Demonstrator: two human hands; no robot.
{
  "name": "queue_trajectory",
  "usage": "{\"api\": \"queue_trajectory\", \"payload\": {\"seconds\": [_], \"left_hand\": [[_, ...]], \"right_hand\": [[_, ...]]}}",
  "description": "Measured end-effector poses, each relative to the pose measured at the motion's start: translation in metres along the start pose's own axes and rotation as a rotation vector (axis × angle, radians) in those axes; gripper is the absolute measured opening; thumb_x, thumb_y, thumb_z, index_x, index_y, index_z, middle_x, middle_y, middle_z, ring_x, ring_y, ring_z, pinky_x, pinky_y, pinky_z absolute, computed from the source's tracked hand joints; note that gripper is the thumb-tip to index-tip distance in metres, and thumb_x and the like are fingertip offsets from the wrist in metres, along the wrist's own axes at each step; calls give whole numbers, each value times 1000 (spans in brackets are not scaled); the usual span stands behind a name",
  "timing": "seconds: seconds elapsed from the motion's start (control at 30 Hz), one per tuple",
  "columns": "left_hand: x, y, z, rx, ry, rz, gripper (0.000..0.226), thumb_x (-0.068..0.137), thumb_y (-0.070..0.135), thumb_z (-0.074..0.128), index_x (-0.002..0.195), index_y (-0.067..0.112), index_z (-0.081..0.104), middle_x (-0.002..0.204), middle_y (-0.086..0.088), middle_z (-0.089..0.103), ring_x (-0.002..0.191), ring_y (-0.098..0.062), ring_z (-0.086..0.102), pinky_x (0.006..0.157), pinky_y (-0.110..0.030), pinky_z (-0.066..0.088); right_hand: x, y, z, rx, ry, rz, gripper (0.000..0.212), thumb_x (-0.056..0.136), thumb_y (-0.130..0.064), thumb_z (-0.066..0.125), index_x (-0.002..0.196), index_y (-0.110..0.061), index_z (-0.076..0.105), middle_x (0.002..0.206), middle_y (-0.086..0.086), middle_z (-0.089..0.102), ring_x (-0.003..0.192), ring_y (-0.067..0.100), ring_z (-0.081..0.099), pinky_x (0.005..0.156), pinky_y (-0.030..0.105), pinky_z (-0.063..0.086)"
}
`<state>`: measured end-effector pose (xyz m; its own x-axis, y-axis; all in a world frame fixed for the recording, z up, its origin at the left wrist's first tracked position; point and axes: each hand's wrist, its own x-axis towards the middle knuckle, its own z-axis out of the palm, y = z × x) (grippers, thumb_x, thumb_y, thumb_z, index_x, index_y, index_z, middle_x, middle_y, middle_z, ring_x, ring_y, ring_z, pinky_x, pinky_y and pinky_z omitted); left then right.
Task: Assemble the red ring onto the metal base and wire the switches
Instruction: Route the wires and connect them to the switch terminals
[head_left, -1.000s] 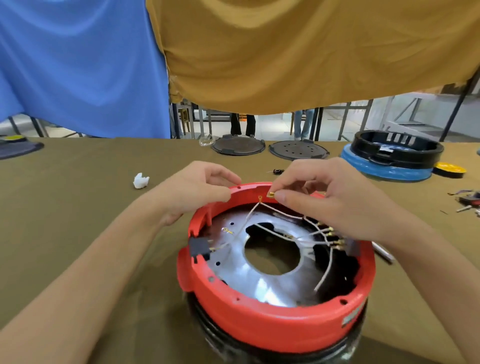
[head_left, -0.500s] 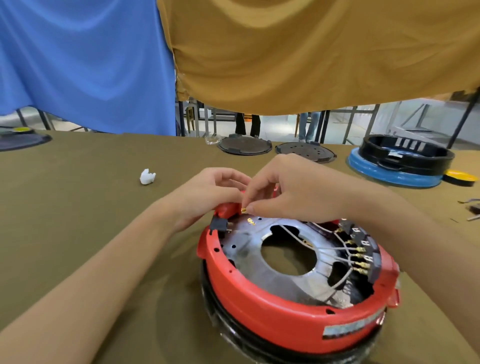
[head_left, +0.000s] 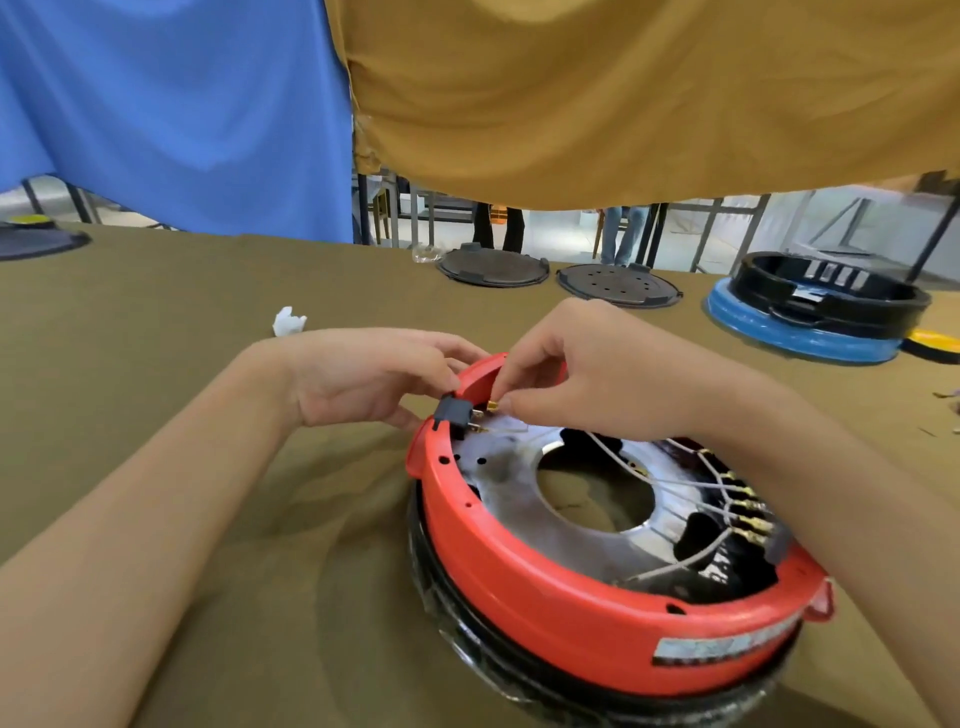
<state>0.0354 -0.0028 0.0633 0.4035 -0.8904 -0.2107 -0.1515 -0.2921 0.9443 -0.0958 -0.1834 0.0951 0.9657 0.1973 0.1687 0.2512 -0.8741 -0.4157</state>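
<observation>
An olive-brown cloth covers the table (head_left: 156, 467), and a blue sheet (head_left: 171, 104) and a mustard sheet (head_left: 649, 93) hang along its far side. The red ring (head_left: 597, 618) sits near and right of centre, seated on the metal base (head_left: 519, 499), a shiny plate with a round hole in the middle; a black rim shows under the ring. A silvery label (head_left: 722, 649) is stuck on the ring's near wall, but its writing is too blurred to read. The left hand (head_left: 363, 379) lies at the ring's far left edge, fingers curled round the rim just above a small black switch (head_left: 457, 413) that is set in the ring wall with brass pins pointing inward. The right hand (head_left: 613, 374) reaches over the ring from the right, thumb and forefinger pinched together on a brass terminal (head_left: 492, 406) at the end of a white wire (head_left: 613, 457); the terminal is just beside the switch's pins, apart from them by a small gap. On the right side of the ring, a black switch block (head_left: 774, 540) carries a row of brass connectors with white wires already attached. A crumpled white scrap (head_left: 288, 321) lies on the cloth far left. Two dark round lids (head_left: 493, 267) rest at the far edge, and a black ring on a blue base (head_left: 810, 312) stands far right.
</observation>
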Motion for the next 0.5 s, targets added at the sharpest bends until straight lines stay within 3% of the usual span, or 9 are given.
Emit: {"api": "queue_trajectory", "payload": {"seconds": [0.17, 0.3, 0.5], "left_hand": [[-2, -3, -4, -52, -53, -3, 54, 68, 31, 67, 122, 23, 68, 115, 1, 70, 102, -8, 66, 71, -23, 55], [-1, -6, -4, -59, -50, -3, 43, 75, 26, 64, 118, 26, 69, 115, 3, 68, 102, -9, 64, 69, -24, 54], [1, -1, 0, -27, -8, 21, 45, 65, 26, 65, 110, 24, 70, 107, 2, 71, 92, -7, 67, 64, -22, 54]], "right_hand": [[-3, -3, 1, 1, 53, 9, 15, 88, -20, 68, 78, -25, 78, 64, -11, 68, 54, 6, 56, 50, 18, 44], [-5, -4, 3, -20, 27, -15, 15, 85, -17, 66, 75, -24, 74, 61, -5, 65, 49, 3, 49, 49, 16, 40], [-4, 0, -1, 107, 24, 26, 14, 91, -18, 63, 80, -21, 72, 61, -10, 61, 51, 2, 44, 51, 17, 36]]}}
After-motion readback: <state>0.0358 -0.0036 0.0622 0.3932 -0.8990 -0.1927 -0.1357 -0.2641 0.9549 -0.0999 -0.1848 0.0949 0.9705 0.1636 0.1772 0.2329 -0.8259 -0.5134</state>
